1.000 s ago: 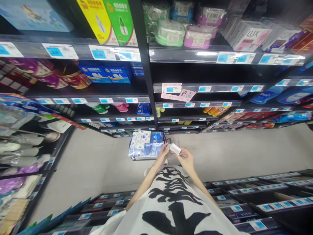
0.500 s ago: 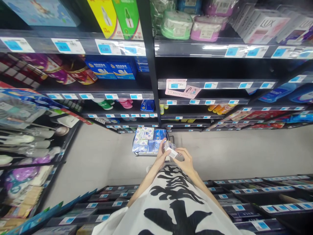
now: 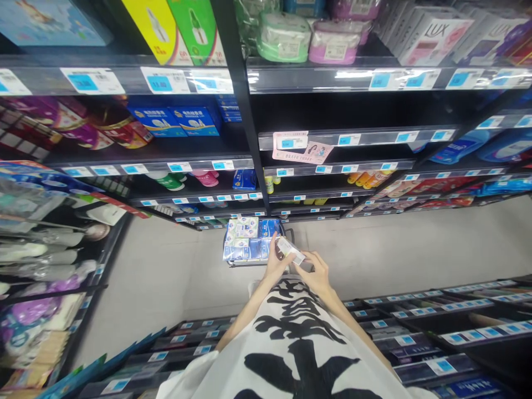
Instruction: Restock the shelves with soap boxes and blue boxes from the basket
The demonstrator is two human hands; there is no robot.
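Observation:
A small pale box with printing on its face (image 3: 291,250) is held between my two hands, in front of my body. My left hand (image 3: 274,262) grips its left end, with the thumb on the near side. The fingers and thumb of my right hand (image 3: 316,272) close on its right end. Its print is too small to read. Just beyond my left hand, a basket or cart (image 3: 235,264) carries several blue and white-green packs (image 3: 248,228), stacked closely together.
Shelves with price tags (image 3: 307,81) rise ahead, holding soap boxes (image 3: 432,34), wrapped green soap cases (image 3: 284,37) and blue boxes (image 3: 195,120). A rack of brushes and utensils (image 3: 45,255) stands left. More shelving (image 3: 415,327) lies behind me. Grey floor (image 3: 374,244) runs between.
The box has turned in my hands: a broad printed face shows now where a plain white side showed before. My view has shifted slightly to the right.

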